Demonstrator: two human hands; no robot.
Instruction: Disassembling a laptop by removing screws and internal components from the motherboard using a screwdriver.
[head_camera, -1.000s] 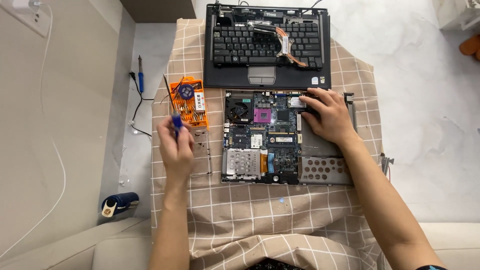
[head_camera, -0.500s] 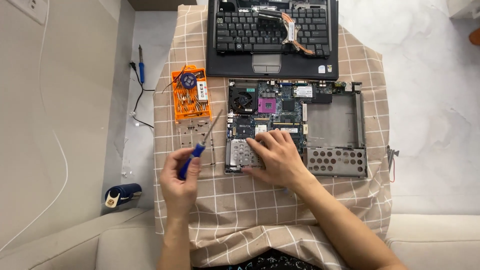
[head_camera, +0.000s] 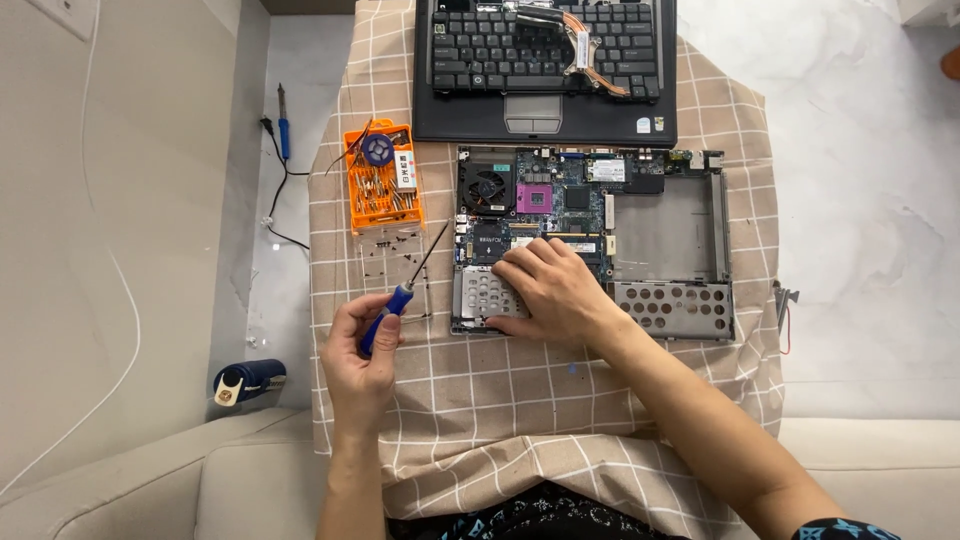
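Mid-teardown: left hand (head_camera: 358, 350) gripping screwdriver (head_camera: 400, 294) left of laptop base (head_camera: 590, 240); right hand (head_camera: 550, 290) pressing flat, fingers spread, on it. Next needs tip onto a screw, imo.

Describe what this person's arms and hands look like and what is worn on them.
Both forearms are bare, with no gloves, rings or watch visible on the left hand or the right hand. Nails are short and unpainted. At the lower right edge, a dark sleeve with a light blue pattern begins near the right upper arm.
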